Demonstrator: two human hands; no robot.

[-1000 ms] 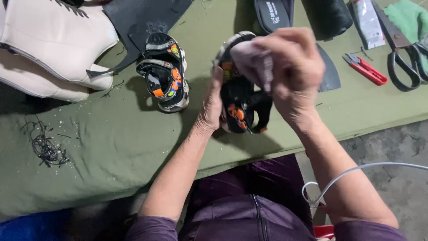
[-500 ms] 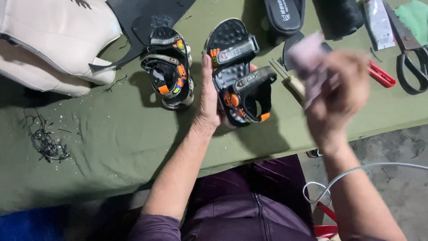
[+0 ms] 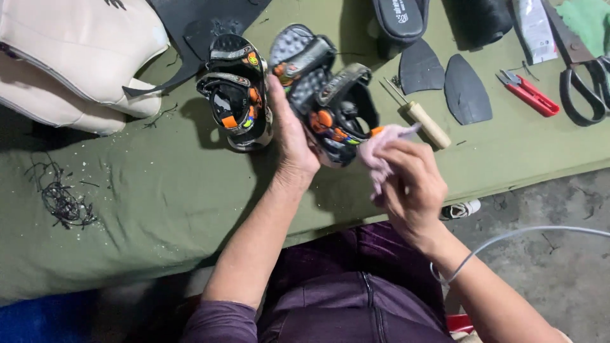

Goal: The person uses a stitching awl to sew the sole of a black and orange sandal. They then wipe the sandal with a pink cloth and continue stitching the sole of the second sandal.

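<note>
My left hand (image 3: 291, 136) grips a small black child's sandal (image 3: 325, 95) with orange patches and straps, holding it tilted above the green table cover (image 3: 159, 190). A pale pink cloth (image 3: 381, 147) is bunched in my right hand (image 3: 410, 181), and its tip touches the sandal's heel end. The matching second sandal (image 3: 235, 92) stands on the cover just left of my left hand.
A wooden-handled awl (image 3: 424, 121) lies right of the held sandal. Two black sole pieces (image 3: 467, 89), a red cutter (image 3: 528, 94) and large black scissors (image 3: 581, 70) lie at the right. Cream padded material (image 3: 70, 57) is at top left, black thread scraps (image 3: 60, 200) at left.
My right hand swung out to the right with the cloth, then came back down to the sandal's heel end. The left hand tilted the sandal so its straps face up.
</note>
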